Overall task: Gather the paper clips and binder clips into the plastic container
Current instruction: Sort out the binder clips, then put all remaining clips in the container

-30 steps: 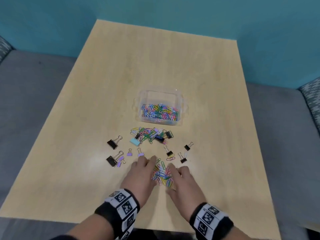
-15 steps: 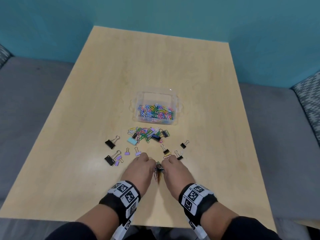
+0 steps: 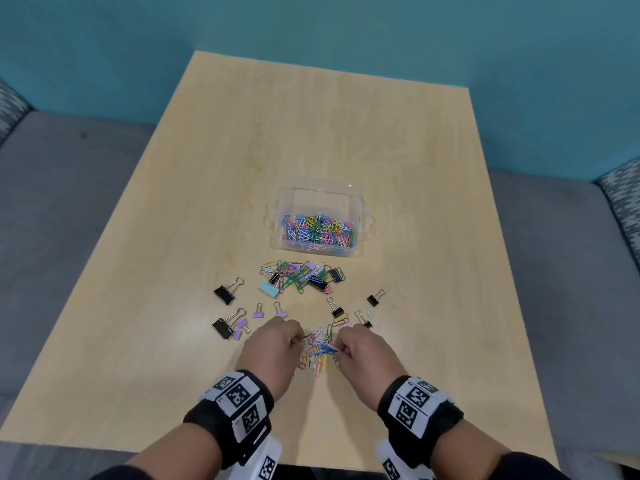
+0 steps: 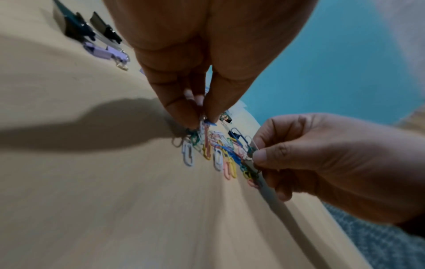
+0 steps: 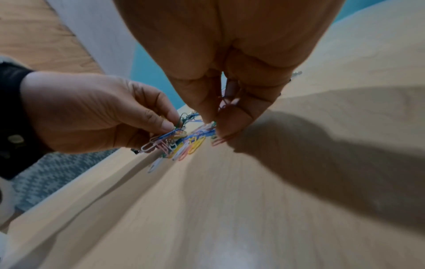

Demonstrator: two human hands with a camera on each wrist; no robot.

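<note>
Nearest, the left hand (image 3: 273, 348) and right hand (image 3: 369, 349) are each pinching paper clips (image 3: 318, 351) from the small heap lying between them. At twelve o'clock, binder clips (image 3: 225, 294) are lying scattered, and beyond them the plastic container (image 3: 360, 216) is sitting, partly filled.

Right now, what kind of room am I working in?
Probably an office lounge or break area: a light wooden table against a teal wall, with grey upholstered bench seating on both sides.

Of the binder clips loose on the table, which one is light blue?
The light blue binder clip lies at the left end of the paper clip heap in front of the plastic container. The other binder clips are black or purple.
</note>
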